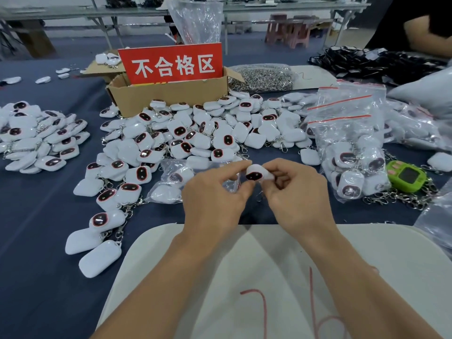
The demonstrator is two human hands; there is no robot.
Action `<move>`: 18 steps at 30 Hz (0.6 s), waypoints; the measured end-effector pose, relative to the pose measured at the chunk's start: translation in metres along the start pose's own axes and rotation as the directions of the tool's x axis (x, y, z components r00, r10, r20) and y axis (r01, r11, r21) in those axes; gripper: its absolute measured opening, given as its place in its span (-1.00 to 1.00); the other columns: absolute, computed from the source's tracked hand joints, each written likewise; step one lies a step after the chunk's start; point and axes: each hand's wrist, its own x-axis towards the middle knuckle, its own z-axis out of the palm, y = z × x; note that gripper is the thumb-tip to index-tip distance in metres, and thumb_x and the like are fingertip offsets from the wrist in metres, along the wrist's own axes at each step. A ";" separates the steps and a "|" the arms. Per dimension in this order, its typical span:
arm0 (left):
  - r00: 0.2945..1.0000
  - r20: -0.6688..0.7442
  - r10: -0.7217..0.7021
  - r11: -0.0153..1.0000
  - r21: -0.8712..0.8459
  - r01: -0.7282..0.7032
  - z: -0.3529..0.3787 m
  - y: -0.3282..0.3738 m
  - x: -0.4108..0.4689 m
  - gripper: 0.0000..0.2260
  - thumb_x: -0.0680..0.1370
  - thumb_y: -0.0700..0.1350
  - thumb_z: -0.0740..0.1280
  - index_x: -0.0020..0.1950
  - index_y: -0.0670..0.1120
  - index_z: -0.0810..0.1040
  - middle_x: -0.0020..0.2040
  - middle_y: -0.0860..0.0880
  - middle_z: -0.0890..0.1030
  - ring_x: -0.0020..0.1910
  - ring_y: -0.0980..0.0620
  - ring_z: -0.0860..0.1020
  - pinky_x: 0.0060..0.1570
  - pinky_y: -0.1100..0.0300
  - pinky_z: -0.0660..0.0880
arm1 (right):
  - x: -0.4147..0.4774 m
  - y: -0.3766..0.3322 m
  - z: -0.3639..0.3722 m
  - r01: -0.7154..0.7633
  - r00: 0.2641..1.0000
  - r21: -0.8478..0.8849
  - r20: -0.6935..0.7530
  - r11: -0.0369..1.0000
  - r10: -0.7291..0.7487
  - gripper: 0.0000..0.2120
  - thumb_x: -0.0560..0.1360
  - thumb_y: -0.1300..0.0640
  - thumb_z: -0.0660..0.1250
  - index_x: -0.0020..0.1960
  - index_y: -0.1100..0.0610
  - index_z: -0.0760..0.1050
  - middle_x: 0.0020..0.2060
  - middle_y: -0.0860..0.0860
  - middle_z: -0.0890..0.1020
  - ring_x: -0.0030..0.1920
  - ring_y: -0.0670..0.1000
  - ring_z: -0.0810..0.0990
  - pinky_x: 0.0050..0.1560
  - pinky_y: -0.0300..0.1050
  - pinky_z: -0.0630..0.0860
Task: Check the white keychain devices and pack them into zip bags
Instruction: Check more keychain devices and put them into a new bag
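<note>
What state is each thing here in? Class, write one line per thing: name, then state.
left hand: pinches a clear bag.
right hand: pinches a device.
device: held off the table, screen facing the camera.
bag: held, limp.
box: open, red sign standing in it.
pile: loose, unbagged.
full bags: filled with devices.
green toy: lying flat, screen dark.

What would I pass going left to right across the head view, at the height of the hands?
Loose white devices → left hand → held white keychain device → right hand → filled zip bags → green gadget.
</note>
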 end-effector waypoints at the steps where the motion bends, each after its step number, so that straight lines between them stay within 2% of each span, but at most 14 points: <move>1: 0.999 -0.046 0.030 0.998 0.063 -0.027 0.000 0.000 -0.001 -0.77 0.44 0.06 0.56 0.05 0.31 0.72 -0.08 0.23 0.72 -0.03 0.23 0.60 0.00 0.35 0.44 | -0.001 -0.001 0.000 0.064 0.997 -0.091 -0.030 0.994 -0.067 -0.77 0.48 0.27 0.43 -0.13 -0.08 0.65 -0.40 -0.31 0.56 -0.31 -0.23 0.52 -0.27 -0.43 0.36; 3: 0.992 -0.098 0.083 0.986 0.155 -0.067 -0.001 0.000 -0.001 -0.82 0.44 0.06 0.56 0.00 0.30 0.73 -0.07 0.23 0.71 -0.04 0.17 0.57 -0.15 0.34 0.38 | -0.002 -0.002 -0.001 0.126 0.983 -0.179 -0.108 0.976 -0.146 -0.75 0.44 0.29 0.48 -0.12 -0.08 0.67 -0.44 -0.27 0.46 -0.27 -0.26 0.49 -0.23 -0.41 0.32; 5: 0.988 -0.127 0.089 0.969 0.242 -0.056 -0.002 0.000 0.000 -0.85 0.44 0.06 0.56 -0.04 0.30 0.73 -0.12 0.18 0.71 -0.12 0.09 0.58 -0.25 0.22 0.31 | -0.002 -0.001 0.000 0.171 0.965 -0.160 -0.169 0.972 -0.198 -0.75 0.40 0.32 0.53 -0.09 -0.03 0.70 -0.36 -0.36 0.45 -0.23 -0.33 0.48 -0.15 -0.45 0.37; 8: 0.988 -0.133 0.072 0.957 0.289 -0.030 -0.003 -0.001 0.000 -0.86 0.46 0.06 0.54 -0.05 0.30 0.73 -0.19 0.14 0.72 -0.16 0.02 0.62 -0.20 0.19 0.34 | -0.004 -0.001 0.004 0.221 0.948 -0.133 -0.202 0.966 -0.244 -0.75 0.38 0.33 0.56 -0.10 -0.01 0.71 -0.33 -0.38 0.47 -0.21 -0.35 0.49 -0.12 -0.51 0.36; 11: 0.997 -0.058 0.048 0.989 0.144 -0.039 -0.005 -0.005 -0.001 -0.78 0.48 -0.04 0.54 0.06 0.26 0.73 -0.10 0.16 0.73 -0.10 0.12 0.62 -0.01 0.08 0.53 | -0.003 -0.001 0.004 0.172 0.965 -0.078 -0.186 0.982 -0.184 -0.74 0.41 0.25 0.57 -0.14 -0.12 0.69 -0.39 -0.24 0.51 -0.27 -0.21 0.50 -0.20 -0.47 0.36; 12: 0.997 -0.030 0.066 0.995 0.077 -0.064 -0.007 -0.005 -0.001 -0.70 0.49 -0.09 0.54 0.14 0.25 0.71 -0.03 0.17 0.73 -0.09 0.19 0.60 0.05 0.14 0.54 | -0.002 -0.001 0.004 0.124 0.980 -0.017 -0.153 0.992 -0.125 -0.76 0.43 0.21 0.56 -0.17 -0.15 0.67 -0.40 -0.17 0.55 -0.30 -0.15 0.51 -0.23 -0.43 0.38; 14: 0.993 0.047 0.109 0.993 -0.041 -0.107 -0.008 -0.004 -0.002 -0.56 0.49 -0.15 0.52 0.28 0.27 0.64 0.08 0.24 0.69 -0.07 0.28 0.58 -0.02 0.34 0.53 | 0.000 -0.003 0.004 -0.044 0.997 0.272 -0.046 0.961 0.058 -0.79 0.45 0.22 0.54 -0.16 -0.11 0.70 -0.33 -0.11 0.68 -0.31 -0.12 0.60 -0.21 -0.31 0.51; 16: 0.988 0.116 0.102 0.986 -0.147 -0.085 -0.006 -0.001 -0.002 -0.54 0.48 -0.15 0.51 0.29 0.29 0.62 0.13 0.34 0.65 -0.06 0.28 0.62 -0.16 0.34 0.56 | 0.003 -0.005 0.002 -0.240 0.969 0.558 0.091 0.795 0.229 -0.78 0.50 0.30 0.46 -0.11 -0.02 0.74 -0.26 -0.03 0.73 -0.33 -0.06 0.60 -0.26 -0.26 0.52; 18: 0.987 0.145 0.068 0.979 -0.199 -0.038 -0.004 0.001 -0.001 -0.62 0.47 -0.07 0.53 0.22 0.29 0.64 0.08 0.36 0.66 -0.10 0.26 0.63 -0.18 0.24 0.59 | 0.005 -0.004 0.000 -0.354 0.932 0.654 0.183 0.669 0.314 -0.79 0.56 0.30 0.38 -0.06 0.05 0.74 -0.26 0.07 0.69 -0.38 -0.05 0.47 -0.35 -0.23 0.42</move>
